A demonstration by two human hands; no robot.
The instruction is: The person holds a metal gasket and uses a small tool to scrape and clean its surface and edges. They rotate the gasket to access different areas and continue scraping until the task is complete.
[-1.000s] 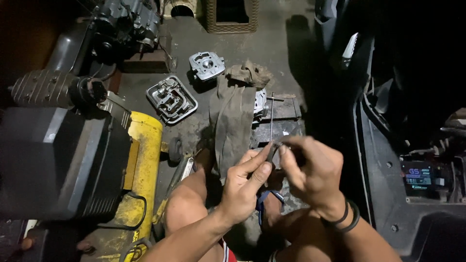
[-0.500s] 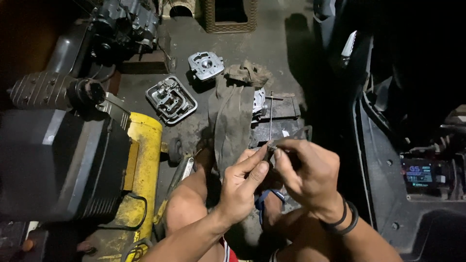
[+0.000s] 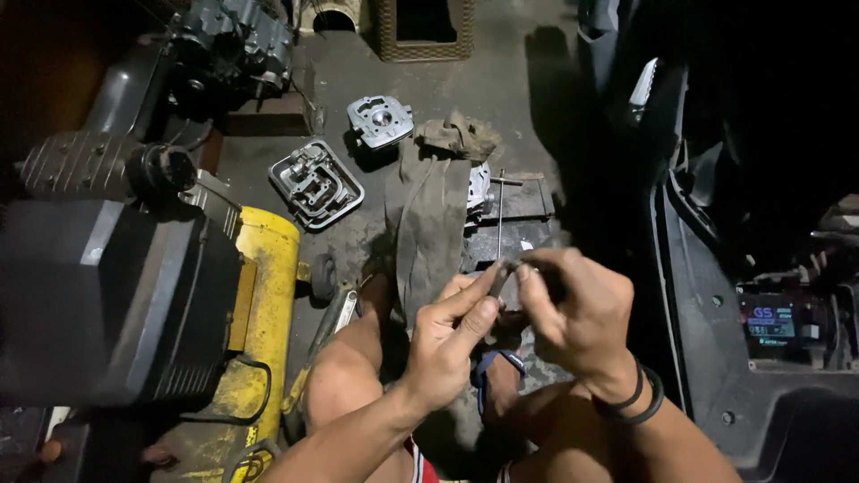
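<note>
Dim scene — one light from near the camera brightens the hands and the floor at centre. The edges fall into near-black shadow, the yellow tank glares slightly, and the screen glows — fine detail is soft.

small dark part mostly hidden between hands' fingertips
</note>
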